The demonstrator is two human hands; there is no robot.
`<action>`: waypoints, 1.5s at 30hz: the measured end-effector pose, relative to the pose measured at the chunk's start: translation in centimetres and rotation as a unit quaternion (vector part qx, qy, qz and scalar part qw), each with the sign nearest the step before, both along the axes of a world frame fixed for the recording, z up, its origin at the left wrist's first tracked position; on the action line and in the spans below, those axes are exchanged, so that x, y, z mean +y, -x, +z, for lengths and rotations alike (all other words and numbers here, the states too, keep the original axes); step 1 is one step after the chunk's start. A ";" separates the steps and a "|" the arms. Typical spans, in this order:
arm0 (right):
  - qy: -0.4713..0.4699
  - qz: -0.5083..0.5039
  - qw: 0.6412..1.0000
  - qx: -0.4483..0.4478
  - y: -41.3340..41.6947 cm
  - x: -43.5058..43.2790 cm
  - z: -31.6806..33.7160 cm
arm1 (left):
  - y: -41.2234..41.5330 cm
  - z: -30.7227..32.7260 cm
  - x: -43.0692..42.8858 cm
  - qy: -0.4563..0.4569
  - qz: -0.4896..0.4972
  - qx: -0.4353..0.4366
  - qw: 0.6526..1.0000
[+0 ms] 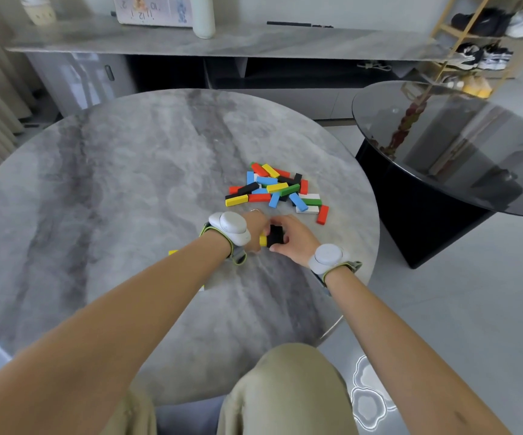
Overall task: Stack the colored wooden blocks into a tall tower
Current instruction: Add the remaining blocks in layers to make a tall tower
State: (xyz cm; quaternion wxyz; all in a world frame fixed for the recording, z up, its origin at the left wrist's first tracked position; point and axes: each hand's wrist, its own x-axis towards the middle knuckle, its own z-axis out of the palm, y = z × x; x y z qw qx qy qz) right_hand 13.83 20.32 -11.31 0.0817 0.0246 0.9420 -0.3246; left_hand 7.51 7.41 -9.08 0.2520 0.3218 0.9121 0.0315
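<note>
Both hands, left hand (255, 229) and right hand (290, 238), gripped the black block (275, 236); the loose block pile (274, 189) lay just beyond, toward the counter (128, 183) far edge.

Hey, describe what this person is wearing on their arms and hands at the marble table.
Both forearms are bare, with no sleeves in view. Each wrist carries a rounded, pale grey-white device, the left wrist device and the right wrist device, held on grey straps edged in yellow-green. The left hand wears a thin ring on one finger; the right hand shows none. No gloves.
</note>
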 end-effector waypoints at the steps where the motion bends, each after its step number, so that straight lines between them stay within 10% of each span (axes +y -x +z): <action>1: 0.001 0.000 1.000 0.000 -0.1 0.0 0.0 | -0.2 0.1 0.1 -0.005 0.001 0.005 1.000; 32: -0.050 0.030 0.998 -0.029 -0.4 1.4 0.0 | -2.5 -0.7 1.5 -0.046 0.084 0.043 0.994; 45: -0.187 -0.249 0.945 -0.103 -1.6 -4.6 0.1 | -3.0 4.9 -4.9 -0.098 0.160 0.112 0.976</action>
